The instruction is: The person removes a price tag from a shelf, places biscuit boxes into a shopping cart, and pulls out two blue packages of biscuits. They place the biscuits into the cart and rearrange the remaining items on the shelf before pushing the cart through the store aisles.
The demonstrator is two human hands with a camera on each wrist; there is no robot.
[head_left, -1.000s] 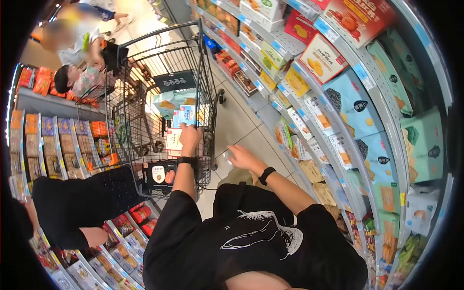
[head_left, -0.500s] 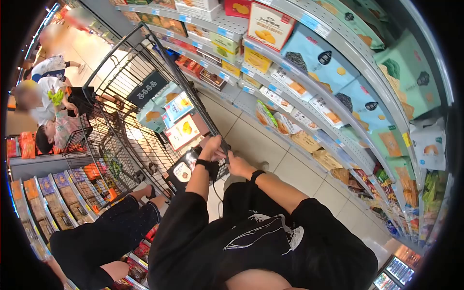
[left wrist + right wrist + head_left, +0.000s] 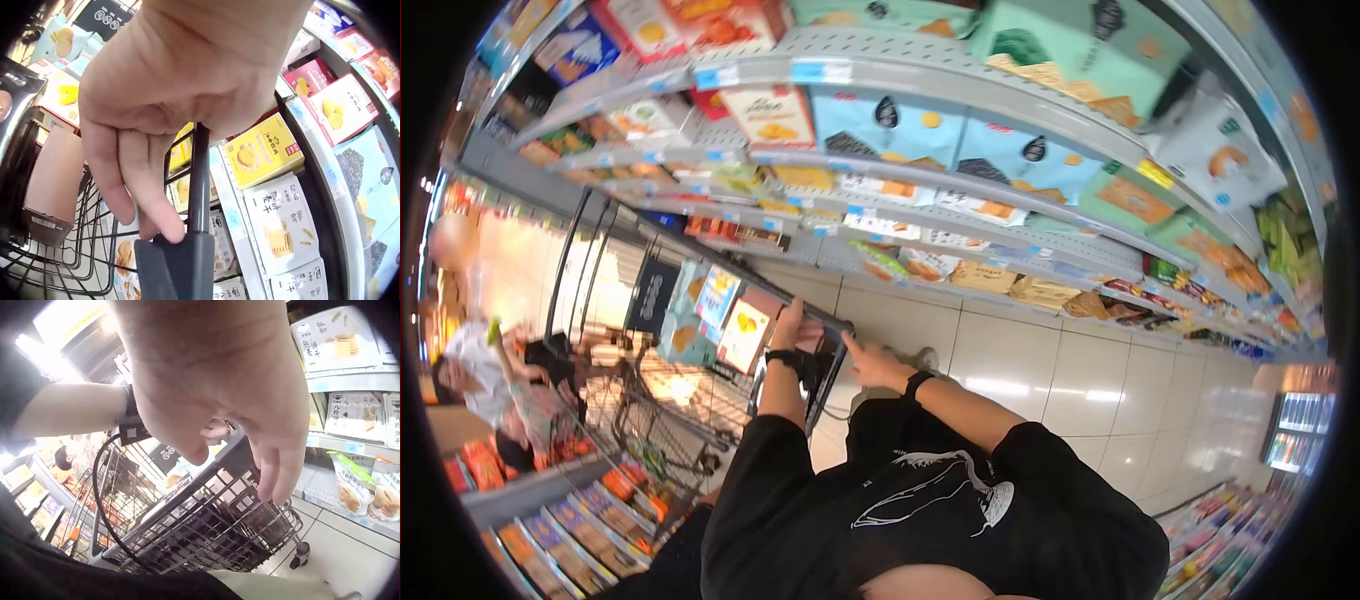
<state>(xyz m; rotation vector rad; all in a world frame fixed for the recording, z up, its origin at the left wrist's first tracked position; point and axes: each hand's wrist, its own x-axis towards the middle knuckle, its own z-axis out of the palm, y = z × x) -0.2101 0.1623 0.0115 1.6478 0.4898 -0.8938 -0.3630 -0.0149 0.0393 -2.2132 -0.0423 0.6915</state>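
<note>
- Wire-mesh shopping cart (image 3: pixel 662 300) stands just beside the snack shelf (image 3: pixel 960 215). Its long axis runs parallel to the shelf front, and its nose points away from the person along the shelf.
- Its handle (image 3: pixel 828 322) lies crosswise, at right angles to the shelf front.
- The left hand (image 3: pixel 788 322) clenches the handle's dark bar, with its fingers (image 3: pixel 156 219) wrapped round it, on the side farther from the shelf.
- The right hand (image 3: pixel 870 362) rests relaxed at the handle's shelf-side end. Its fingers are fairly straight and hang over the grey corner piece (image 3: pixel 240 456) without gripping it.
- A box (image 3: pixel 745 335) printed with orange fruit stands in the basket.
- A second ago the left hand was reaching into the basket at a box and the right hovered off the handle, towards the shelf. Half a second ago both hands had reached the handle. Since then the head view has swung to face the shelf.
</note>
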